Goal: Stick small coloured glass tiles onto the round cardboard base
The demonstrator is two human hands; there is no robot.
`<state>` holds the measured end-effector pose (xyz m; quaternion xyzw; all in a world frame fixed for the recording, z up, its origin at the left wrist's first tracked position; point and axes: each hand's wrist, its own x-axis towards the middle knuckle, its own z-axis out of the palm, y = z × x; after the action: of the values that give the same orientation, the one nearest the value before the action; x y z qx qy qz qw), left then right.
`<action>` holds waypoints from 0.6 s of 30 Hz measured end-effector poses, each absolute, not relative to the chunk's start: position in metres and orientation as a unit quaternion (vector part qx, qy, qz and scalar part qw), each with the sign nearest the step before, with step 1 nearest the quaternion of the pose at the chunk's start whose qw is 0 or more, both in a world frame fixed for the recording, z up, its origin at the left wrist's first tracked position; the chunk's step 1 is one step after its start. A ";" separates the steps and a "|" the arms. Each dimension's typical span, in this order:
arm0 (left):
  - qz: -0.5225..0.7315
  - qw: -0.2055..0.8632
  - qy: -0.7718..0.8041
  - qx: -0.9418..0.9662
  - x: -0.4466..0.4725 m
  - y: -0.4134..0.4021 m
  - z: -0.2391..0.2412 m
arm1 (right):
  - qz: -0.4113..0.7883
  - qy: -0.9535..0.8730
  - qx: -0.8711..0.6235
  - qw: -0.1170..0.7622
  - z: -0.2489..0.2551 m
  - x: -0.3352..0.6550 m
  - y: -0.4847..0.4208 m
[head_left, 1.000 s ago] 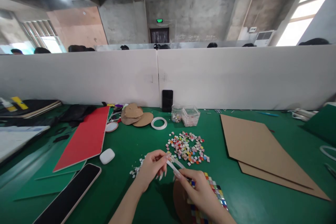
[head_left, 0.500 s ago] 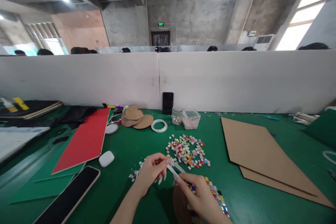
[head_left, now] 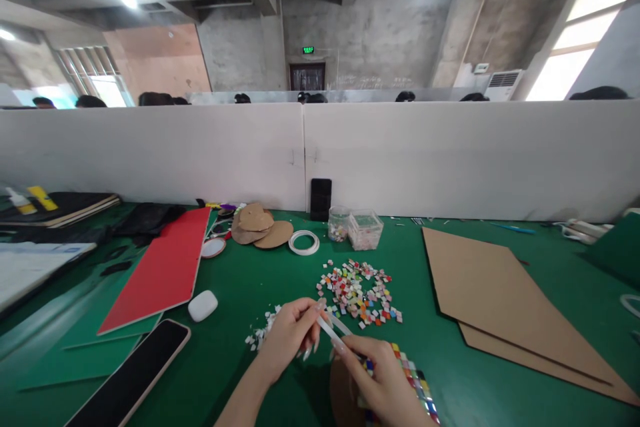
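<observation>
A narrow white strip, looking like tape, (head_left: 329,328) stretches between my two hands above the green table. My left hand (head_left: 290,333) pinches its far end between thumb and fingers. My right hand (head_left: 375,370) grips the strip lower down, with part of it looped behind. Under the right hand lies a round brown board (head_left: 343,393), partly hidden. Beside it, colourful mosaic tiles (head_left: 417,377) in rows show past the hand. Loose mosaic tiles (head_left: 355,290) are scattered just beyond my hands. Small white scraps (head_left: 260,333) lie left of my left hand.
A white tape roll (head_left: 303,243), brown discs (head_left: 273,233) and a clear box (head_left: 365,230) stand farther back. Brown boards (head_left: 480,280) lie at right. A red board (head_left: 160,267), a white case (head_left: 203,305) and a phone (head_left: 133,373) are at left. A white partition (head_left: 425,160) closes the back.
The hands and strip stay nearly in place, with my left fingers slightly shifted along the strip's end. The whole view has tilted up slightly.
</observation>
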<state>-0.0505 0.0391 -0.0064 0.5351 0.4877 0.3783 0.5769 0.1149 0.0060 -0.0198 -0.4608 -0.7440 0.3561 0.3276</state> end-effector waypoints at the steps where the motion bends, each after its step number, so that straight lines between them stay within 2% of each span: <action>1: 0.379 0.579 0.490 0.530 -0.050 0.039 -0.006 | 0.359 -0.743 -0.462 0.326 -0.020 0.115 0.006; 18: 0.376 0.599 0.461 0.535 -0.050 0.035 -0.001 | 0.361 -0.742 -0.466 0.318 -0.017 0.115 0.005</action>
<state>-0.0501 0.0352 -0.0007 0.5353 0.4614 0.3764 0.5991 0.1153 0.0050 -0.0166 -0.4661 -0.7424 0.3615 0.3177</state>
